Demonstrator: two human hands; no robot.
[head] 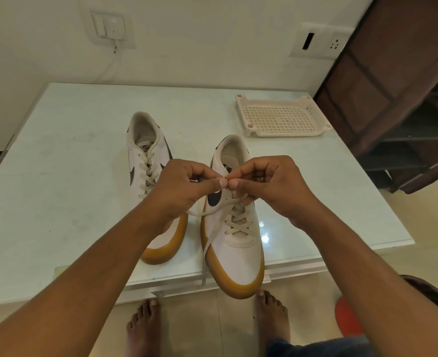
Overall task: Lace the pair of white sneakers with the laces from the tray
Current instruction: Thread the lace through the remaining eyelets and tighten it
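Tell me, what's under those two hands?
The nearer sneaker, crisscrossed with lace over its lower eyelets, one loose end trailing off the table edge. The left hand and right hand pinch the lace together above it, covering most of its upper eyelets and tongue.

One wide-angle view from the person's head, facing forward and steeply down; both forearms enter from the lower corners, and the left hand [184, 186] and right hand [272, 184] meet close under the lens at mid-frame; the table [71, 150] spans the middle; the wall [200, 34] fills the top; bare feet [145, 325] show at the bottom edge.
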